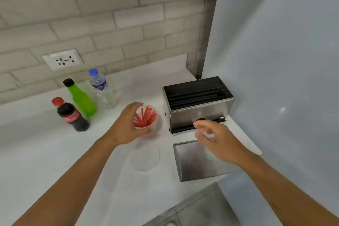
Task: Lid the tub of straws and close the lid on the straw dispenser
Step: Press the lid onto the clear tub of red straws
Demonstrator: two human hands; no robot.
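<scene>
Tub (146, 121) of red straws is sitting in your left hand's (128, 126) grip, seemingly touching; your right hand (214, 137), fingers loosely apart, is hovering before the open dispenser (198, 104).

**Reds, greens and steel on a white counter**

The counter (45, 143) is plain white. On it, the tub (146, 121) is clear and holds red straws (145, 116). Left of the tub stand three bottles: a dark cola bottle (72, 115) with a red cap and red label, a bright green bottle (81, 99) with a black cap, and a clear water bottle (103, 90) with a blue cap and blue label. Right of the tub, the dispenser (198, 104) is silvery steel with black straws (194, 95) inside. Behind the tub, the wall tiles (91, 14) are pale grey in a brick pattern.
</scene>
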